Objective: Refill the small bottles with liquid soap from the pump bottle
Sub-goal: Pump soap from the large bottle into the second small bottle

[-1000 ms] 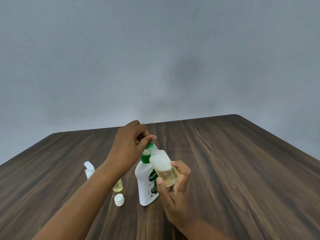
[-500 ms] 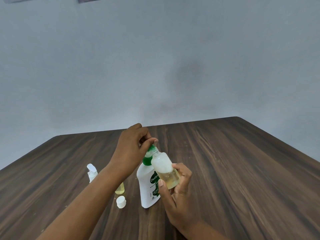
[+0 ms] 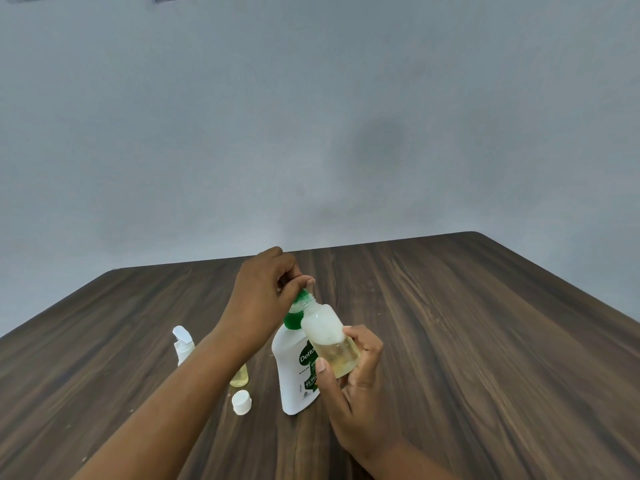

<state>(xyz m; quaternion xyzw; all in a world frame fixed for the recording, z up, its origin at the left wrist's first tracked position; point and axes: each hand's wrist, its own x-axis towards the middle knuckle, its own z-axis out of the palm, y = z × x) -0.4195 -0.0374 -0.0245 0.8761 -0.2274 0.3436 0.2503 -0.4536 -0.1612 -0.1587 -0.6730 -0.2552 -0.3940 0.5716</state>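
Gripping the green pump head (image 3: 293,319) of a white pump bottle (image 3: 296,375), a person's left hand (image 3: 261,299) curls its fingers over the top, with the thumb lying along the nozzle end. The right hand (image 3: 356,389) grasps a small clear bottle (image 3: 330,344), thumb on the near side and fingers wrapped behind. It holds the bottle tilted in the air, the open threaded neck raised to the nozzle, right at the left thumb. Pale yellow liquid fills the lower part of that small bottle, and white foam clouds the part above it. The pump bottle stands upright on the dark wood-grain surface (image 3: 485,341), directly behind the small bottle and just left of the right hand, its green-and-white label partly hidden. Beyond the left forearm, a second small bottle (image 3: 239,377) holding yellow liquid stands on the surface, most of it hidden by the arm. Near it, toward the person, a loose white cap (image 3: 241,402) lies on the wood. Farther left stands a white-topped bottle (image 3: 182,344), its lower part hidden by the arm. A plain grey wall (image 3: 311,116) rises beyond the far edge.
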